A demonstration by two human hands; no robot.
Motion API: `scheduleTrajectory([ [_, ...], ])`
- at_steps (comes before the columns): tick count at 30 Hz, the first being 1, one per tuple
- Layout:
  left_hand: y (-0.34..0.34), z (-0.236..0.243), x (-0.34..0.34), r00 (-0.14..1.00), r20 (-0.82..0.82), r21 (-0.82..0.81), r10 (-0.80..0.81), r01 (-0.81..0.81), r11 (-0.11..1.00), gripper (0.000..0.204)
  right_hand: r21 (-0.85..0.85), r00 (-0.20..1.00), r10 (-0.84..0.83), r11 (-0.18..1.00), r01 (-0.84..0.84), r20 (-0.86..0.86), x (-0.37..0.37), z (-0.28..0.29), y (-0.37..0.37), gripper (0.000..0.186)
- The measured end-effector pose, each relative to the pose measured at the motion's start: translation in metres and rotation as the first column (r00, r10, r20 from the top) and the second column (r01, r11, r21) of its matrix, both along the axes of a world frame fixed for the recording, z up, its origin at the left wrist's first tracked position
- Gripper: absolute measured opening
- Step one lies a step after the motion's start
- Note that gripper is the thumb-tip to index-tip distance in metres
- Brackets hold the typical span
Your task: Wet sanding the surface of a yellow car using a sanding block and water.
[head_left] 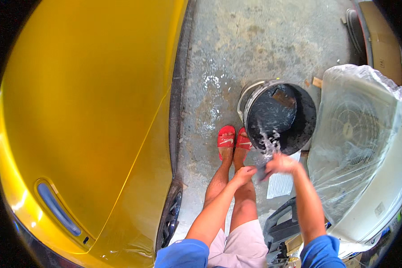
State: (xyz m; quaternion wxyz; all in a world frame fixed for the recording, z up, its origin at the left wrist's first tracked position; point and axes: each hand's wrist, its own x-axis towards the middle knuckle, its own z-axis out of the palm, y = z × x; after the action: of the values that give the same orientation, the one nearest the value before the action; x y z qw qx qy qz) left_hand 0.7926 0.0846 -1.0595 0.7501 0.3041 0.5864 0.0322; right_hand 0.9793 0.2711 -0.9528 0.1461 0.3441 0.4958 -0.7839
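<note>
Stained grey concrete floor (254, 40) carries a round black-walled bucket (306, 114). Just by its near rim, the left hand (245, 175) and right hand (282, 164) both grasp a blurred dark-grey cloth-like piece (261, 173) between them, long axis unclear, the right nearer the bucket.

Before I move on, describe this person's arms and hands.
Blue sleeves cover the upper arms and leave the forearms bare. The left hand and right hand wear no gloves, and no watch or bracelet shows.
</note>
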Motion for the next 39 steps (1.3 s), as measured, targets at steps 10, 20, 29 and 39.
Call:
scheduleTrajectory([
  [10,-0.028,-0.035,-0.023,0.426,-0.15,-0.802,0.892,-0.58,0.142,0.069,-0.122,0.668,-0.561,0.715,0.689,0.488,-0.037,0.125,-0.051,0.034],
  [20,-0.008,0.081,0.005,0.563,-0.209,-0.71,0.8,-0.649,0.272,0.065,0.236,0.148,-0.941,0.225,0.946,0.304,-0.01,0.076,-0.077,0.034],
  [29,0.021,0.063,-0.085,0.875,-0.461,-0.274,-0.146,0.016,0.962,0.025,0.544,0.601,-0.408,0.837,-0.053,0.687,-0.001,-0.121,0.023,0.039],
  [39,-0.003,0.032,-0.08,0.929,-0.286,-0.257,0.233,-0.309,0.916,0.028,-0.717,0.752,-0.607,0.4,0.57,0.258,0.004,-0.137,0.04,0.022],
])
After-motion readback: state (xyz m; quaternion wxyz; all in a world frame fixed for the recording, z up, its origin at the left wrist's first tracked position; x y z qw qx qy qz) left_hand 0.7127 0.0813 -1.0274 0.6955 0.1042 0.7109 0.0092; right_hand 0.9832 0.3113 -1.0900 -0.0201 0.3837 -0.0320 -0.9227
